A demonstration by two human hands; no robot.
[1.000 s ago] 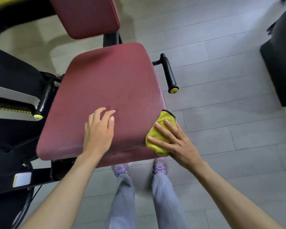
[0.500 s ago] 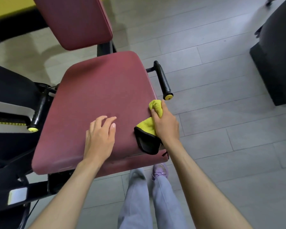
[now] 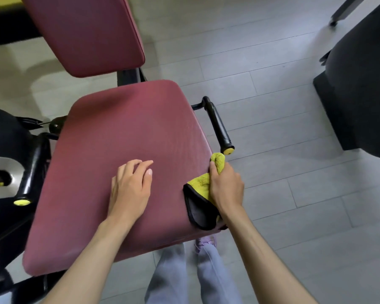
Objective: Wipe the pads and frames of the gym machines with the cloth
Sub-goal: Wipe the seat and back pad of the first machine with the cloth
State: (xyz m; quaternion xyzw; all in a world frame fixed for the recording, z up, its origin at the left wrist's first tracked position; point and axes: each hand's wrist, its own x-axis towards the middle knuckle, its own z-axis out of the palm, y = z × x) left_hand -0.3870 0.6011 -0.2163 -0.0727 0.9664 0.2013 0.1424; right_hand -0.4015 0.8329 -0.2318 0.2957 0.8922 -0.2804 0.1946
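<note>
seat [image 3: 123,150] plain dark red | back pad [image 3: 86,34] same dark red | cloth [image 3: 199,183] yellow, black underside and edging | handle [image 3: 217,125] black, yellow end cap | floor [image 3: 272,150] grey planks | trousers [image 3: 170,277] pale grey | shoe [image 3: 206,240] lilac

The seat [image 3: 123,139] sits centre, with the backrest [image 3: 86,34] at its 12 o'clock. The right handle [image 3: 217,126] flanks it at 3 o'clock and the left handle [image 3: 33,167] at 9. The left grip [image 3: 130,189] rests on the seat toward 6 o'clock. The right grip [image 3: 226,187] holds the cloth [image 3: 198,183] over the seat's 4 o'clock edge. Another machine [image 3: 360,84] stands at 2 o'clock, well apart.
</note>
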